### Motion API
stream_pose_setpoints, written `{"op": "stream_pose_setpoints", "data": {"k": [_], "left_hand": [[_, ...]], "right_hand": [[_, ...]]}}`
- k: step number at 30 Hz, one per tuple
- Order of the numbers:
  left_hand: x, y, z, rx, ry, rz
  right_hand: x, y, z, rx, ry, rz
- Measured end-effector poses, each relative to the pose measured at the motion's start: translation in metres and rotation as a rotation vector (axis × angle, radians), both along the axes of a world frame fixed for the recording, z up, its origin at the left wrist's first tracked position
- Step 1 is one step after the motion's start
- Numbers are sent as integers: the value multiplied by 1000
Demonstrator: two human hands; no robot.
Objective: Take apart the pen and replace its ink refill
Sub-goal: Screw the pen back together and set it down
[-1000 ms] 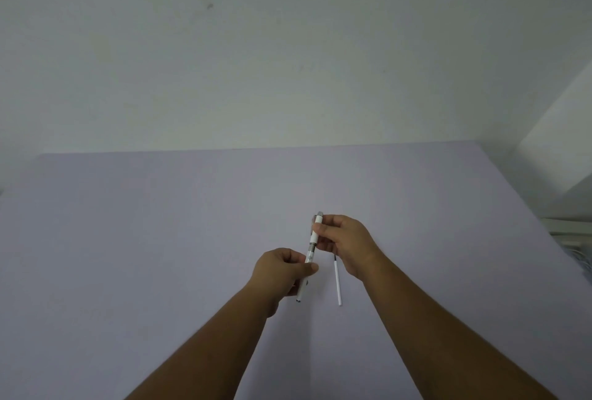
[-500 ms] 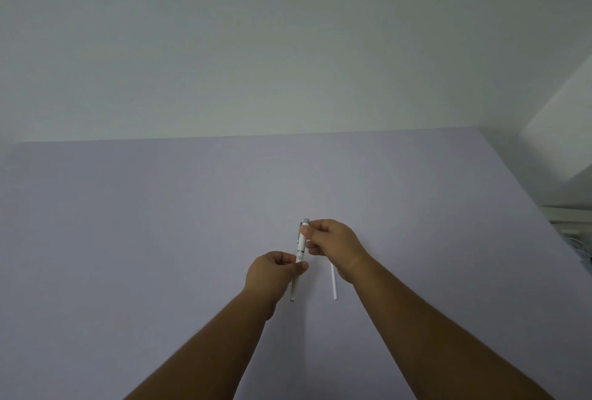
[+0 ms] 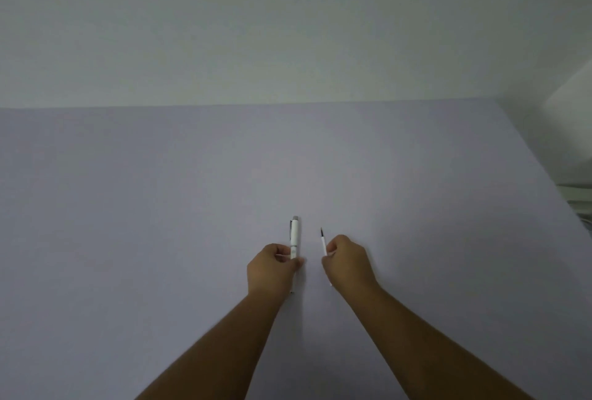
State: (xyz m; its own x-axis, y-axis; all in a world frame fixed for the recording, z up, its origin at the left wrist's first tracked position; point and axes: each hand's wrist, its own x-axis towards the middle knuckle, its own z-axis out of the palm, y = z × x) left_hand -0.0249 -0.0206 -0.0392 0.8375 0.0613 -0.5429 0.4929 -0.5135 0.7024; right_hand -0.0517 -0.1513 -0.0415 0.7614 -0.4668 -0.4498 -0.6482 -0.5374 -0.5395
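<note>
My left hand (image 3: 272, 266) grips a white pen (image 3: 294, 238) near its middle. The pen points away from me, its grey cap end farthest, its tip just showing below my fist. A hand's width to the right, my right hand (image 3: 347, 263) is closed on a thin white ink refill (image 3: 323, 241) with a dark tip pointing away. The refill's near end peeks out under that hand. Both hands hover low over the pale lilac table (image 3: 160, 207); I cannot tell whether they touch it.
A plain whitish wall (image 3: 288, 31) rises behind the table's far edge. The table's right edge runs diagonally at the right, with white furniture (image 3: 576, 194) beyond it.
My right hand let go of the pen's upper end, moved right and closed on the refill that lay on the table. The left hand keeps the pen. The view tilted down.
</note>
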Motion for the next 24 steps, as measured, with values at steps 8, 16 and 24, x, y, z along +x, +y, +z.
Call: {"op": "stream_pose_setpoints", "data": {"k": [8,16,24], "left_hand": [[-1,-2,-5,10,-15,-9],[-2,-4,-4,24,-32,-23],[-3,-4,-4,39,-35,-37]], "right_hand": [[5,10,-6,40,-37,28],[8,17,-6,62,-27,-3],[9,17,-8,65,-23,-19]]}}
